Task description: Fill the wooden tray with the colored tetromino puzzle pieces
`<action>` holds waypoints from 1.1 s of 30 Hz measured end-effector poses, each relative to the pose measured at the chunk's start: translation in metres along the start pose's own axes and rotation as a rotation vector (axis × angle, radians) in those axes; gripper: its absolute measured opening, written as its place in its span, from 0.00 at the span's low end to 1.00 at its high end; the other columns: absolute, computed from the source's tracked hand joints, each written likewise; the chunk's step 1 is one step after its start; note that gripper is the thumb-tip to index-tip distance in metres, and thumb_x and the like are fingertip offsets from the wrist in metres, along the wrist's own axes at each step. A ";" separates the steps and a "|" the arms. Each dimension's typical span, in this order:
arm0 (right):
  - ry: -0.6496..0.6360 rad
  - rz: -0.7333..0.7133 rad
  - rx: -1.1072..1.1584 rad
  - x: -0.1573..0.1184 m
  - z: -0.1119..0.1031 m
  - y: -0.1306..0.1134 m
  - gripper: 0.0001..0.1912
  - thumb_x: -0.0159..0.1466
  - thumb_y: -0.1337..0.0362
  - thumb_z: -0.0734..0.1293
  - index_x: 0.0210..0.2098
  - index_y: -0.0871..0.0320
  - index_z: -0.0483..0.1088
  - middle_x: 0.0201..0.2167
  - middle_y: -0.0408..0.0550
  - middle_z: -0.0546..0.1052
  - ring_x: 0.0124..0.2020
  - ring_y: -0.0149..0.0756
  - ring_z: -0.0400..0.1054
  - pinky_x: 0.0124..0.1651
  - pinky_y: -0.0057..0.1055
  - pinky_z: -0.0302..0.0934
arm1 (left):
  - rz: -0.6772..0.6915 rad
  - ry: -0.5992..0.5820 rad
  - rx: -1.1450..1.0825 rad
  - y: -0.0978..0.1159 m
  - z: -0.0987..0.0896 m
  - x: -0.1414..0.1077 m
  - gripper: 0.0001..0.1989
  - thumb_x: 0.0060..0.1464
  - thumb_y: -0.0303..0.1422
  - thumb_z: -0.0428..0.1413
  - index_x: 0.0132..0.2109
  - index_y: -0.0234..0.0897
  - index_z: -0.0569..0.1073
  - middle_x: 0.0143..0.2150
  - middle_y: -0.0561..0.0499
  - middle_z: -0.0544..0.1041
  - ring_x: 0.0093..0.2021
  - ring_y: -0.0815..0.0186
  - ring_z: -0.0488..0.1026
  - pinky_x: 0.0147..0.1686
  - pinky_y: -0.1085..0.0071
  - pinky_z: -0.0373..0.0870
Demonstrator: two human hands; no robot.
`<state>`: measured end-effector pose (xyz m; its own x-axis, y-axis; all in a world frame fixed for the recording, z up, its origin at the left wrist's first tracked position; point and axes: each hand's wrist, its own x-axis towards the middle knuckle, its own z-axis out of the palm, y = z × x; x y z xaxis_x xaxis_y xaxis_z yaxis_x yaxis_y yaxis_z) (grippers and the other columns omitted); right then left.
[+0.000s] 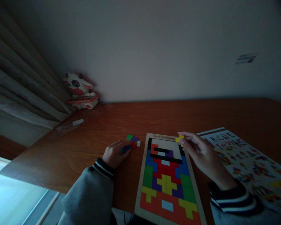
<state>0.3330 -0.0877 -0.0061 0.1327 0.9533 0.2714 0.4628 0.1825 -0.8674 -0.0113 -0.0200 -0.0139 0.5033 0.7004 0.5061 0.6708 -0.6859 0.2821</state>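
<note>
A wooden puzzle board lies in front of me, mostly filled with coloured block pieces; a bare pale patch shows in its upper right part. Between the thumb and fingers of my right hand is a yellow puzzle piece, held over the board's top right corner. My left hand rests on the table left of the board, its fingers closed on a blue puzzle piece. Just past those fingers lie a green piece, a purple piece, a red piece and a white piece.
A printed pattern sheet lies on the brown table to the right, partly under my right forearm. At the back left sits a cow figure beside a curtain. The wall rises behind the table.
</note>
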 end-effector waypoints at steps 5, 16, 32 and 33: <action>-0.081 0.015 -0.039 -0.004 0.006 -0.011 0.17 0.67 0.49 0.60 0.45 0.51 0.73 0.43 0.50 0.80 0.43 0.43 0.75 0.44 0.39 0.70 | 0.102 0.102 -0.125 0.034 0.003 0.018 0.12 0.57 0.32 0.58 0.49 0.40 0.75 0.45 0.47 0.80 0.43 0.64 0.78 0.44 0.67 0.78; -0.331 0.112 0.232 -0.012 0.040 -0.039 0.17 0.65 0.48 0.64 0.43 0.52 0.74 0.37 0.45 0.81 0.37 0.38 0.76 0.39 0.34 0.71 | 0.286 -0.013 -0.350 0.085 0.031 0.049 0.11 0.59 0.30 0.57 0.49 0.42 0.77 0.47 0.46 0.80 0.48 0.61 0.77 0.50 0.62 0.76; -0.127 0.149 0.295 -0.003 0.033 -0.044 0.20 0.64 0.45 0.63 0.40 0.55 0.70 0.37 0.50 0.80 0.33 0.37 0.74 0.37 0.33 0.70 | -0.741 -0.032 -1.547 0.097 0.053 0.057 0.17 0.55 0.39 0.63 0.47 0.33 0.76 0.46 0.44 0.79 0.44 0.63 0.78 0.49 0.64 0.75; -0.140 0.141 0.283 -0.004 0.034 -0.044 0.19 0.64 0.45 0.62 0.41 0.55 0.69 0.38 0.51 0.80 0.33 0.38 0.75 0.37 0.33 0.70 | -0.806 -0.011 -1.621 0.100 0.055 0.055 0.15 0.57 0.38 0.61 0.46 0.33 0.76 0.45 0.44 0.79 0.43 0.63 0.77 0.49 0.64 0.75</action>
<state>0.2823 -0.0913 0.0167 0.0478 0.9940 0.0979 0.1844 0.0875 -0.9789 0.1135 -0.0391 -0.0022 0.3659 0.9194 -0.1445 -0.4099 0.2986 0.8619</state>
